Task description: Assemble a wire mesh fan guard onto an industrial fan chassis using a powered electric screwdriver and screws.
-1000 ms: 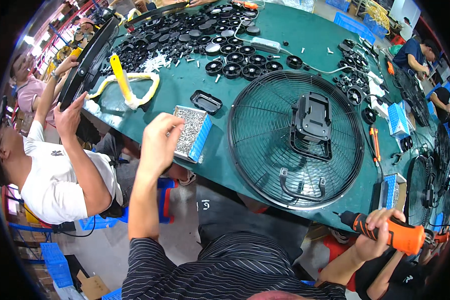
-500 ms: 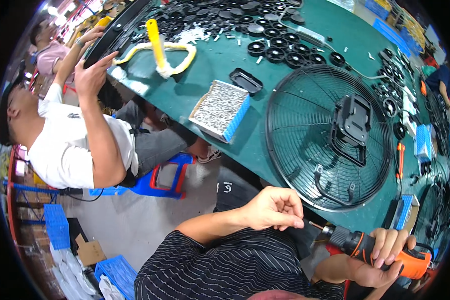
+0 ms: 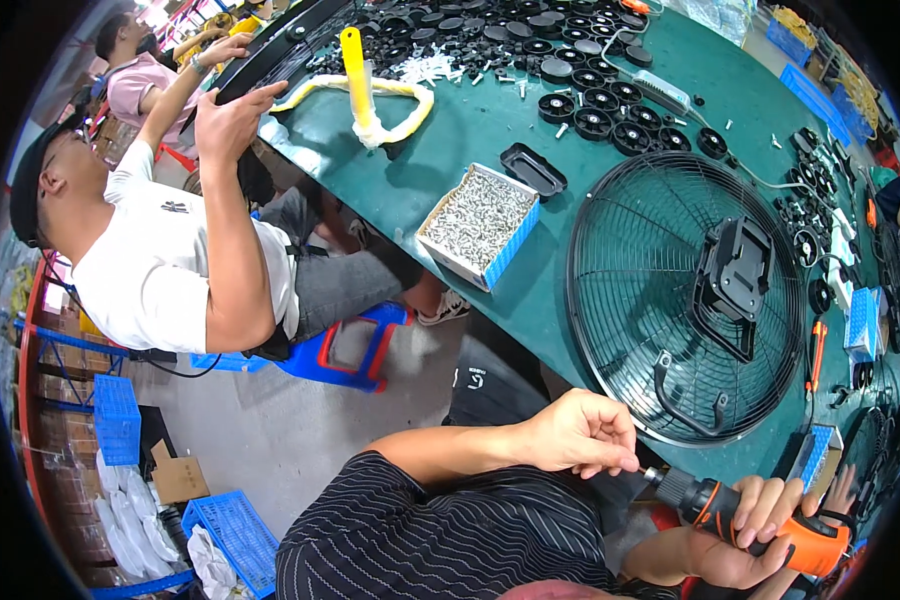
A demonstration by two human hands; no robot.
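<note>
My right hand (image 3: 760,525) grips an orange and black power screwdriver (image 3: 745,515) low at the right, below the table's edge. My left hand (image 3: 580,435) is closed with its fingertips pinched at the tool's black tip, likely on a small screw that I cannot make out. Just above both hands a round black wire fan guard (image 3: 685,295) lies flat on the green table (image 3: 470,130), with a black bracket (image 3: 735,280) at its middle. A blue-sided box of silver screws (image 3: 478,225) stands to the guard's left.
A person in a white shirt (image 3: 165,265) sits at my left, one hand (image 3: 232,118) on a black panel at the table's edge. Several black round parts (image 3: 595,100), a small black tray (image 3: 535,170) and a yellow tool (image 3: 355,75) lie farther back. Blue crates (image 3: 235,535) stand on the floor.
My left hand left the screw box, came back toward my body and met the screwdriver's tip. The view has tilted down and to the left.
</note>
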